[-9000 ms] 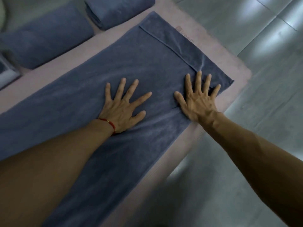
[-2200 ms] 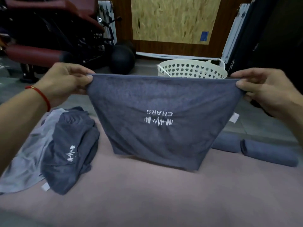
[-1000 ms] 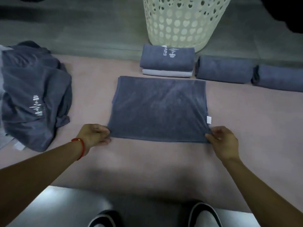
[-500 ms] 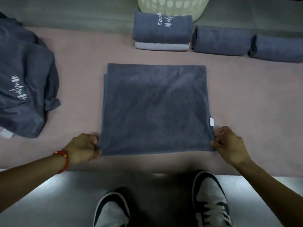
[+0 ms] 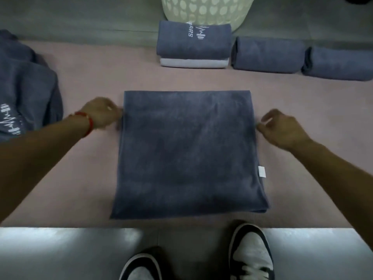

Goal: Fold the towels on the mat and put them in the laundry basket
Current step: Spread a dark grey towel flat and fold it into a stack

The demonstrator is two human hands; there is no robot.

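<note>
The pink mat fills most of the view, its near edge meeting grey floor where the person's two shoes stand. In the middle lies the blue-grey towel, folded to a near-square, a small white tag on its right edge. Half a second ago both hands pinched its near corners; they have since let go and moved up along its sides. The left hand, with a red cord at the wrist, now sits at the towel's left edge toward the far end, fingers curled and touching or just gripping the hem; blur hides which. The right hand sits just beside the right edge, fingers loosely bent, holding nothing that can be made out. That shift suggests the last fold is laid flat and the next fold or a roll is about to begin from the sides.

On the far left lies a heap of unfolded towels, so work remains. Along the far edge are a folded stack with a pale towel beneath, then two rolled towels to its right. Behind the stack stands the cream laundry basket. None of the finished towels on the mat is in it yet. The stack sits between the towel in hand and the basket, though lifting over it looks easy.
</note>
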